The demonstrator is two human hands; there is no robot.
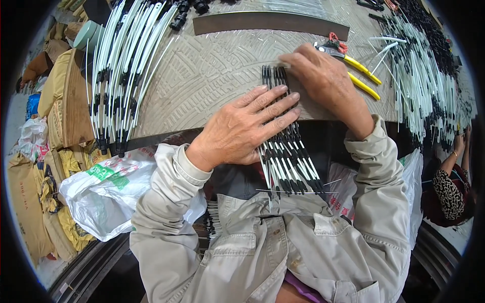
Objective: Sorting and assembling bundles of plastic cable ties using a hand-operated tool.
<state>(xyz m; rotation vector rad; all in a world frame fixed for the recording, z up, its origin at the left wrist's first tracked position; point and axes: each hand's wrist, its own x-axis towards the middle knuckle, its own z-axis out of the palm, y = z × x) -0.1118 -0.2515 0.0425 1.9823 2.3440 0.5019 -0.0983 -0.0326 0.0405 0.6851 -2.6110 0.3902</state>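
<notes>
1. Patterned grey surface (189, 83), upper middle, carries a dark bar (268, 21).
2. White-and-black bundles (427, 86) crowd upper left and upper right; yellow-handled pliers (364, 69) lie beside the right hand (322, 76).
3. Mid-frame rods (290, 147) lie under the left hand's (245, 123) flat, extended grip; the right grip half-curls at their top, hold unclear.

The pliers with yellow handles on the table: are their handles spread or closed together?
Spread. The pliers lie with their yellow handles apart, and the table shows between them.
</notes>
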